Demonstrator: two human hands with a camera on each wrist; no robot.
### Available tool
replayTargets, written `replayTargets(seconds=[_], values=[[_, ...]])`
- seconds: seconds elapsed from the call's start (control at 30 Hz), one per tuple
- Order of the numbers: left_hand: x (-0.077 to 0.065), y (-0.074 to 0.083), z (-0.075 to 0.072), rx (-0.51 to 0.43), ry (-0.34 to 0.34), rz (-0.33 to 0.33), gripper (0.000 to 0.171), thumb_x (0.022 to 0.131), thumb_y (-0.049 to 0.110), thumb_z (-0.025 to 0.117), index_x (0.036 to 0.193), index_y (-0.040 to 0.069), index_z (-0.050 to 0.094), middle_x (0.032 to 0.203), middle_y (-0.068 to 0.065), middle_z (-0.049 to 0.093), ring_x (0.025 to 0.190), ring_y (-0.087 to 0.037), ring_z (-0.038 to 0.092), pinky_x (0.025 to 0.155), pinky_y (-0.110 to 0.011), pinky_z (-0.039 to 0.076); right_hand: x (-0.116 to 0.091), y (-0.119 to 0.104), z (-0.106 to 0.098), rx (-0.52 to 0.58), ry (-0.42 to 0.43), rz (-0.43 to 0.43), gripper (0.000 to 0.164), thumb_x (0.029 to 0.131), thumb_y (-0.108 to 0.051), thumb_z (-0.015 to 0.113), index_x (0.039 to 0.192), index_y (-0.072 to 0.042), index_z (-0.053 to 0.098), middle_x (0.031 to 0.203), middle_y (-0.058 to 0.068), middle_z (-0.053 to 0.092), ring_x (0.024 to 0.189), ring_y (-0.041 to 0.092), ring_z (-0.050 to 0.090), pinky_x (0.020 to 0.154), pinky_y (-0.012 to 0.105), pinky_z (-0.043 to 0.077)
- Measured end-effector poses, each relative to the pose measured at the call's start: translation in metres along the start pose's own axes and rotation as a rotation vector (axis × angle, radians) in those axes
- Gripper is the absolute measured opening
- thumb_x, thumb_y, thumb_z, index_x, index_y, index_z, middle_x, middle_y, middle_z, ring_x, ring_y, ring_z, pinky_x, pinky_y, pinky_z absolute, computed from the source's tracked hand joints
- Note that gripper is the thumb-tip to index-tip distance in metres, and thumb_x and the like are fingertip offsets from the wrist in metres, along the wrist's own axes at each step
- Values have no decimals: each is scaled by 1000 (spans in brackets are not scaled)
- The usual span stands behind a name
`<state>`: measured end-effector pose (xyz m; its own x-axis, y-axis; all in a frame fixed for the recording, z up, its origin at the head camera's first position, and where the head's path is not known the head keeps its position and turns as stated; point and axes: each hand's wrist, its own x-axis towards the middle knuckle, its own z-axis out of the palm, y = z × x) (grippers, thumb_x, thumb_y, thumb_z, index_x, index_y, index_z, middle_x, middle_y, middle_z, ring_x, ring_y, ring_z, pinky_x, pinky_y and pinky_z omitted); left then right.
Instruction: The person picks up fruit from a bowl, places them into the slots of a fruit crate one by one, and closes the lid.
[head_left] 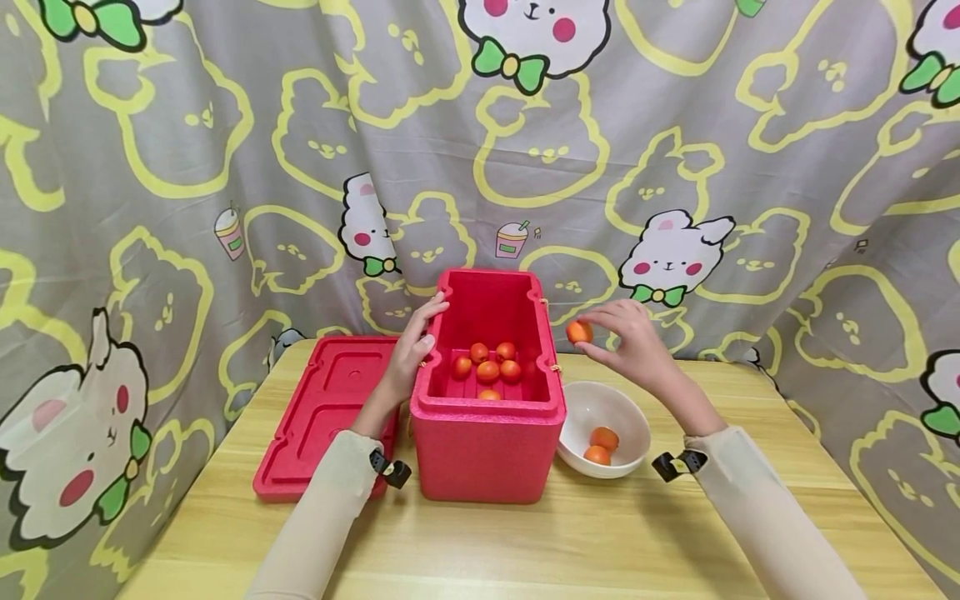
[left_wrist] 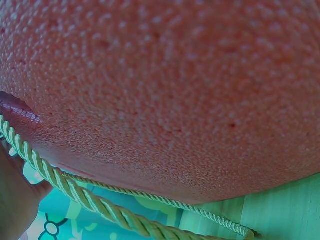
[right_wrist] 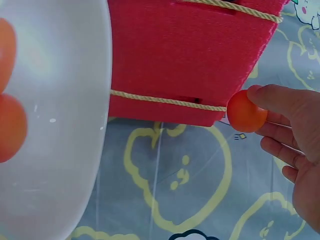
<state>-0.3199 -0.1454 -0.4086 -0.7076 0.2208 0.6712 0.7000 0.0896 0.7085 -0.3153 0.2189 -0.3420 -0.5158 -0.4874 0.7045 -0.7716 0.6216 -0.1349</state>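
Observation:
A red foam box (head_left: 487, 454) stands uncovered on the table, with several small round orange fruits (head_left: 487, 371) on its floor. My left hand (head_left: 408, 354) rests against the left wall, fingers reaching to the rim. In the left wrist view, the box's grainy wall (left_wrist: 175, 100) fills most of the picture, and part of the hand (left_wrist: 17, 195) shows at lower left. To the right of the box, my right hand (head_left: 633, 342) pinches one orange fruit (right_wrist: 246, 111) between thumb and fingers, above a white bowl (head_left: 637, 425). Two more fruits (head_left: 602, 446) lie in that bowl.
The red box lid (head_left: 330, 408) lies flat on the wooden table (head_left: 465, 550), left of the box. Twisted yellow cords (right_wrist: 165, 101) run along the box's sides. A grey patterned curtain (head_left: 285, 167) hangs behind the table and at both sides.

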Motion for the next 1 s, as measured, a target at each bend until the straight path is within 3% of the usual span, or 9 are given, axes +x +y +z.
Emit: replayTargets(seconds=[0.6,1.0], values=[[0,3,0,3,-7,-13,61,90,12,42,149,-2,41,166,-18,28,151,-32,28,114,-65,34,37,-25,-16,107,71,33,44,75,-13,89,115,-5,75,113,13,75,109,27,62,97,50,43],[-1,2,-1,7,-15,-13,62,90,16,44,150,0,41,166,-14,29,151,-32,28,115,-64,34,62,-51,-14,205,8,-20,44,73,-9,89,115,-6,76,113,11,76,110,27,64,102,53,42]])
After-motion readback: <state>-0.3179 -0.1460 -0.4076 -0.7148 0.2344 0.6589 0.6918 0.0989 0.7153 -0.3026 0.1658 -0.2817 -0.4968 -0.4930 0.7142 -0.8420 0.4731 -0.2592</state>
